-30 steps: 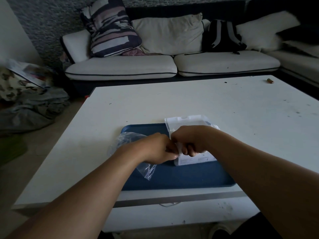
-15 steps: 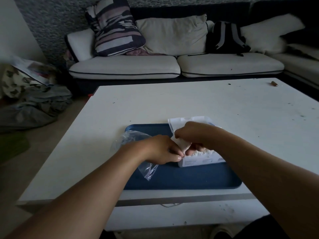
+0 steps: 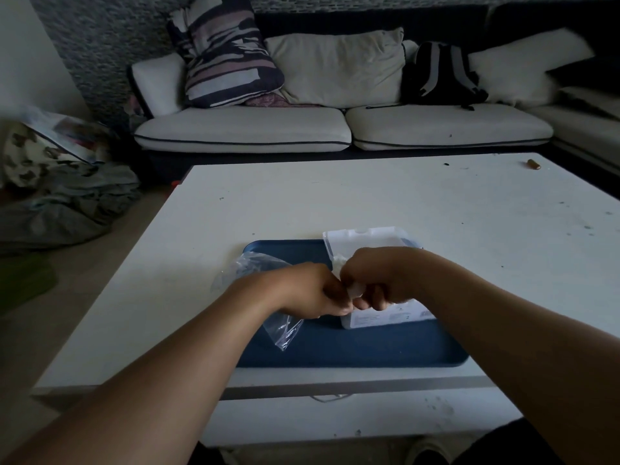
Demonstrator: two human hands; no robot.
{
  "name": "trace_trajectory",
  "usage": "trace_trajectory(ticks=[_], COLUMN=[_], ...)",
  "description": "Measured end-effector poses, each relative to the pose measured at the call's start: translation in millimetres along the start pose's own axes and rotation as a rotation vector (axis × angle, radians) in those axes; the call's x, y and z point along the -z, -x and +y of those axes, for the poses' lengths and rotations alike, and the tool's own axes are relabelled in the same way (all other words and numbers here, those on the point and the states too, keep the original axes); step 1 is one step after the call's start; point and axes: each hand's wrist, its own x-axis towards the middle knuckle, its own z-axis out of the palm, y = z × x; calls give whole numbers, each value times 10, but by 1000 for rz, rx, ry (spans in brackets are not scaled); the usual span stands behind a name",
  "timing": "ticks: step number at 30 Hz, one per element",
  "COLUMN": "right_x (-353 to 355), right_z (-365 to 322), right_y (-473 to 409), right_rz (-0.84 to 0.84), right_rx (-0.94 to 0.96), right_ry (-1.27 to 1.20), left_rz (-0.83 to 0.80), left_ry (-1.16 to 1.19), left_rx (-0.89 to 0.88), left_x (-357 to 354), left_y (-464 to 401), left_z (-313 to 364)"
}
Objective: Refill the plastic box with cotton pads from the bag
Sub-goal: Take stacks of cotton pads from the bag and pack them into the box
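Our left hand (image 3: 312, 292) grips the limp, slippery bag (image 3: 281, 330); our right hand (image 3: 372, 280) pinches soft pads (image 3: 355, 290) over the box (image 3: 385, 318), mid-tray (image 3: 369, 350).

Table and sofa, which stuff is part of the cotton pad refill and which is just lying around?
In use: plastic box, clear bag, left hand, right hand, blue tray.
Lying about: backpack, striped pillow, small brown object, clothes heap.

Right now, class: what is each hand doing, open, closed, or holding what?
Left hand: closed, gripping the clear plastic bag.
Right hand: closed, pinching cotton pads above the plastic box.
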Motion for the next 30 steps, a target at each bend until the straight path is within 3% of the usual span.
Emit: trace_trajectory(ticks=[2,6,8,13,17,23,26,30], right_x=[-6,-92,-140,-99,-40,-77,-110,-206], right_z=[18,-35,-61,-37,2,30,-13,-43], right_y=[-16,-52,-60,-28,-41,-13,16,-10], right_rz=[-4,68,109,89,57,-81,-92,22], right_rx=[-24,-33,-11,-13,-43,-65,-84,-54], right_ry=[14,415,497,456,180,-38,116,404], left_rz=[-9,-31,-46,-80,-94,-113,-123,-138], left_ry=[9,-7,-16,9,66,72,56,78], left_rx=[4,35,52,-3,9,14,16,44], left_x=[1,-9,-14,-25,-33,-9,0,-4], left_y=[5,6,14,41,28,25,46,47], left_z=[-1,30,55,18,-37,-48,-17,-19])
